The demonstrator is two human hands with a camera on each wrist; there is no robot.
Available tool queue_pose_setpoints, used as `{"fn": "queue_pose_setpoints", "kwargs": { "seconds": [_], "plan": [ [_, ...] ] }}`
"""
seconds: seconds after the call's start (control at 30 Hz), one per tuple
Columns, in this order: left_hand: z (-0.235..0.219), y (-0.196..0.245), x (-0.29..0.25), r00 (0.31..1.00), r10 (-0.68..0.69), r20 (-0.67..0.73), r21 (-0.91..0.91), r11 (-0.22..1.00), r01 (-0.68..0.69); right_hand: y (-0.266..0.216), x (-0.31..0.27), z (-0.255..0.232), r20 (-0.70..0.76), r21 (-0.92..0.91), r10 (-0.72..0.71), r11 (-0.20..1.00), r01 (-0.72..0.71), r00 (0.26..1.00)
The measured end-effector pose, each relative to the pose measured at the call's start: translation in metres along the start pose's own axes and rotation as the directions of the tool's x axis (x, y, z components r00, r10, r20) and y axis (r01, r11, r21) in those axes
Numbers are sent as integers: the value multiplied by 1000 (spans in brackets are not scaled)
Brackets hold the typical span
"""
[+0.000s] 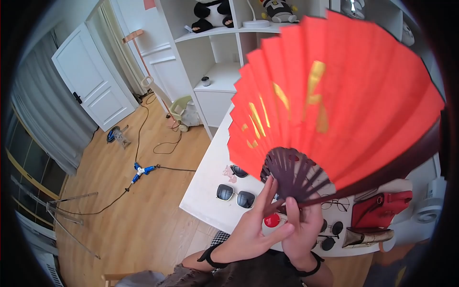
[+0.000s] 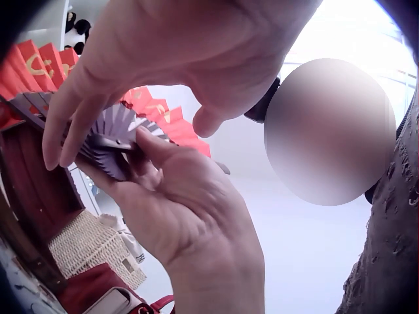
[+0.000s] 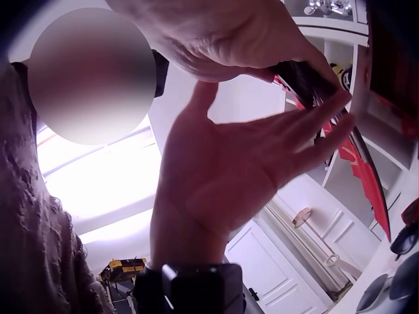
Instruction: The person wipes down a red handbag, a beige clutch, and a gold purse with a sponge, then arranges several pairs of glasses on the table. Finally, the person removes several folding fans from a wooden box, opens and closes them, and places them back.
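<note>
A red folding fan (image 1: pixel 368 91) with gold markings is spread wide over the table, its dark ribs (image 1: pixel 287 170) meeting at the bottom. My right hand (image 1: pixel 303 232) grips the fan at the pivot end, thumb lying over the ribs. Beside it, my left hand (image 1: pixel 253 234) has its fingers extended, the tips against the left side of the ribs. In the right wrist view the left palm (image 3: pixel 219 167) shows flat with straight fingers. Below the fan, square sunglasses (image 1: pixel 235 196) and a red round object (image 1: pixel 272 220) lie on the white table (image 1: pixel 203 191).
Right of my hands are clear-lens glasses (image 1: pixel 337 204), dark round sunglasses (image 1: pixel 329 243) and a red handbag (image 1: pixel 382 210). A woven straw bag (image 2: pixel 98 245) shows in the left wrist view. White shelves (image 1: pixel 217 48) stand behind the table; a cable with a blue connector (image 1: pixel 142 171) crosses the floor.
</note>
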State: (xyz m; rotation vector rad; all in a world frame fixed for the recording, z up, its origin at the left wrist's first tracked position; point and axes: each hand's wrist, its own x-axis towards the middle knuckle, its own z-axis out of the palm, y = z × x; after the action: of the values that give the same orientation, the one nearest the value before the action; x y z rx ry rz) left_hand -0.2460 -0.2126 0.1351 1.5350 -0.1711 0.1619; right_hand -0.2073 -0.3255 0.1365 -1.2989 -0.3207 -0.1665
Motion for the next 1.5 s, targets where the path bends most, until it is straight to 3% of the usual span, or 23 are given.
{"fn": "queue_pose_setpoints", "kwargs": {
  "seconds": [0.1, 0.17, 0.2, 0.27, 0.3, 0.33, 0.4, 0.43, 0.47, 0.53, 0.57, 0.6, 0.67, 0.7, 0.8, 0.87, 0.93, 1.07, 1.13, 1.2, 1.3, 1.4, 1.5],
  "plan": [
    [2, 18, 10, 996, 78, -52, 189, 980, -67, -2, 14, 12, 35, -54, -18, 998, 20, 999],
    [-3, 26, 15, 996, 54, -71, 168, 985, -41, -7, 26, 20, 140, -199, -99, 972, 126, 985],
    [-5, 29, 17, 996, 23, -84, 146, 989, -10, -10, 31, 21, 221, -182, -46, 979, 87, 974],
    [-7, 25, 21, 969, 112, -220, 210, 975, -65, -16, 37, 29, 331, -262, -127, 940, 220, 935],
    [-11, 26, 21, 959, 71, -275, 157, 987, -28, -22, 39, 28, 432, -278, -2, 951, 134, 902],
    [-14, 26, 22, 945, 27, -325, 101, 995, 7, -17, 42, 30, 506, -215, -24, 965, 153, 862],
    [-22, 12, 27, 885, 189, -425, 85, 982, -168, -4, 51, 31, 613, -169, -243, 889, 425, 752],
    [-27, 6, 26, 865, 229, -447, 44, 971, -235, -9, 51, 29, 635, -128, -227, 912, 391, 738],
    [-33, 2, 25, 841, 265, -471, 1, 954, -300, -8, 50, 25, 626, -133, -227, 911, 390, 746],
    [-40, 3, 21, 818, 251, -517, -59, 943, -327, -3, 49, 12, 633, 16, -170, 978, 207, 755],
    [-41, 7, 21, 806, 242, -540, -133, 921, -366, -3, 44, 8, 557, 31, -109, 993, 110, 824],
    [-44, 14, 19, 831, 249, -497, -191, 903, -384, -3, 42, 3, 554, 26, -103, 994, 106, 826],
    [-46, 18, 17, 827, 234, -512, -246, 882, -401, -5, 39, -7, 381, 68, 50, 994, -82, 923],
    [-43, 19, 16, 828, 230, -511, -248, 883, -399, -6, 39, -11, 352, 20, 95, 994, -109, 931],
    [-33, 6, 11, 851, 208, -482, -253, 897, -363, -6, 31, -14, 284, -56, 176, 984, -167, 943],
    [-19, -15, 0, 916, 125, -382, -327, 908, -260, -6, 24, -15, 287, -108, 190, 980, -165, 939],
    [-3, -39, -10, 925, 16, -379, -353, 922, -161, -3, 19, -18, 290, -161, 202, 974, -160, 936],
    [2, -56, -16, 955, -105, -276, -444, 896, -30, 4, 8, -29, 170, -101, 312, 949, -299, 935],
    [2, -65, -22, 942, -135, -306, -453, 891, -20, 7, 2, -33, 98, -44, 368, 930, -365, 925],
    [-4, -76, -29, 960, -111, -258, -308, 951, 27, 8, -1, -34, 71, -29, 346, 938, -345, 936],
    [-2, -78, -28, 941, -113, -318, -331, 944, 2, 6, -4, -31, -11, 83, 258, 963, -256, 966],
    [0, -68, -23, 935, -149, -322, -323, 946, 39, 16, -12, -35, 17, -64, 146, 987, -144, 989],
    [-4, -74, -25, 945, -183, -272, -276, 955, 105, 2, -17, -41, 110, -159, 276, 953, -257, 955]
  ]
}}
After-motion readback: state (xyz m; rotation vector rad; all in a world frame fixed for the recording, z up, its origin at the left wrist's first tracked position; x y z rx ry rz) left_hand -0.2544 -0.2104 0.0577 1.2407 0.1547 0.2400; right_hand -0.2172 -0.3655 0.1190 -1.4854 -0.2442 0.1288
